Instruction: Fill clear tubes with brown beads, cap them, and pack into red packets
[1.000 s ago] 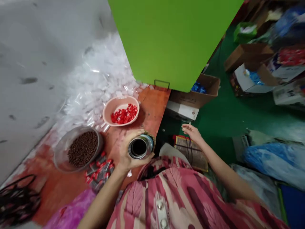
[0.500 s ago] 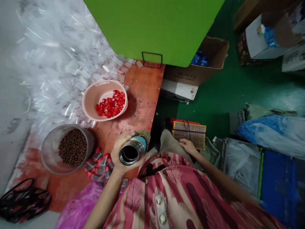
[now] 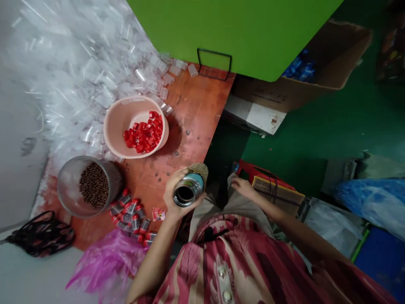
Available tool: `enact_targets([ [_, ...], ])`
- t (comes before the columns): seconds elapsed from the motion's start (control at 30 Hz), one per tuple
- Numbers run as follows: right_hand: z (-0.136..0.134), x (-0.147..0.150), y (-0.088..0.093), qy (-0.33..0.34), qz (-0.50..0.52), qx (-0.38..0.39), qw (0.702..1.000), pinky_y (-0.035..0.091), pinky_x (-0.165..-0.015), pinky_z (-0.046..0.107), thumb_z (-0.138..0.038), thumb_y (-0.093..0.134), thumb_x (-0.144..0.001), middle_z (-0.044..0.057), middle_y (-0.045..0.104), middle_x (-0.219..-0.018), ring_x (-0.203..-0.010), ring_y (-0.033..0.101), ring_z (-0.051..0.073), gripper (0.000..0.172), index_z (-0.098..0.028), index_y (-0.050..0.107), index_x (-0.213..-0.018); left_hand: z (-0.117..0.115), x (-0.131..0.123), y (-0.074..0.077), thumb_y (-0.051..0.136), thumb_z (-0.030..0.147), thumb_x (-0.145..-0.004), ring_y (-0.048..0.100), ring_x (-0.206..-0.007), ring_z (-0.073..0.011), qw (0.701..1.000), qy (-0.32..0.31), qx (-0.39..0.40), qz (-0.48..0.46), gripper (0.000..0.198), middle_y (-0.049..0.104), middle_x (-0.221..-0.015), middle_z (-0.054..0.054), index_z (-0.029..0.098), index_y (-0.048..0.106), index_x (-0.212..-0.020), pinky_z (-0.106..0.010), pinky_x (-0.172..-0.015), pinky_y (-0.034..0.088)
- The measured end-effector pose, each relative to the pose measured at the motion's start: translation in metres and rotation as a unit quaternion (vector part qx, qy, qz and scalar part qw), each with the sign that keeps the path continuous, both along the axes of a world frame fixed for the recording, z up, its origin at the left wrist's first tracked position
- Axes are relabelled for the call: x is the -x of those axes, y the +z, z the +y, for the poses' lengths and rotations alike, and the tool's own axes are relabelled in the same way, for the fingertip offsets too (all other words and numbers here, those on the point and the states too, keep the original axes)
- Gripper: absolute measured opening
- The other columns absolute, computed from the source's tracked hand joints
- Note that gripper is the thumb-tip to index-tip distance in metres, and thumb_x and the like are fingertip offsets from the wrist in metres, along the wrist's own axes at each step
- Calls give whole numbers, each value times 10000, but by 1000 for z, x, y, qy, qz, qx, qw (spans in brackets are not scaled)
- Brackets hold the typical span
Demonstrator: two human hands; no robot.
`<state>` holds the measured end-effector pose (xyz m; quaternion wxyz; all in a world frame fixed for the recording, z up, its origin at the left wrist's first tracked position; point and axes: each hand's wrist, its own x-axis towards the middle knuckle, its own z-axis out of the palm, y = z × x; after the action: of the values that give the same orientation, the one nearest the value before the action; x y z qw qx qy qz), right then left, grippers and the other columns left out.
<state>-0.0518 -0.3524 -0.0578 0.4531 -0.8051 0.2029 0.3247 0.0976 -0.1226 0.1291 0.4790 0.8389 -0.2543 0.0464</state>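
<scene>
Fingers curled round metal can; red packet newly showing beside

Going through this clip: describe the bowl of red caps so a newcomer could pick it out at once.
Below the green panel, find the orange board. On it, beside heaped clear plastic tubes, sits a pale pink plastic basket. Unlike the clear bowl of dark granules nearby, it holds bright red caps.
</scene>
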Motion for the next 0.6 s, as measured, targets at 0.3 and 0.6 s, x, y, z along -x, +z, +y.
enact_targets([
  [0.3, -45, 48, -24, 43, 92, 42, 994, 463, -909, 272, -176, 512, -861, 81, 678, -1141, -1043, 641, 193, 272, -192, 630, -1106, -27, -79, -65, 779, 482, -561, 600, -1058, -291, 978, 198, -31, -61, 736, 568, -1092, -114, 177, 396, -1110, -538, -975, 446],
  [0.6, -20, 86, -28, 103, 156, 112, 976, 485, -783, 400, -486, 489, -883, 231, 664, -1039, -947, 661, 326, 520, -106, 511, -1237, -20, -101, -85, 735, 462, -584, 450, -1247, -285, 971, 225, -48, 61, 877, 434, -1335, -151, 173, 286, -1280, -446, -1051, 382],
])
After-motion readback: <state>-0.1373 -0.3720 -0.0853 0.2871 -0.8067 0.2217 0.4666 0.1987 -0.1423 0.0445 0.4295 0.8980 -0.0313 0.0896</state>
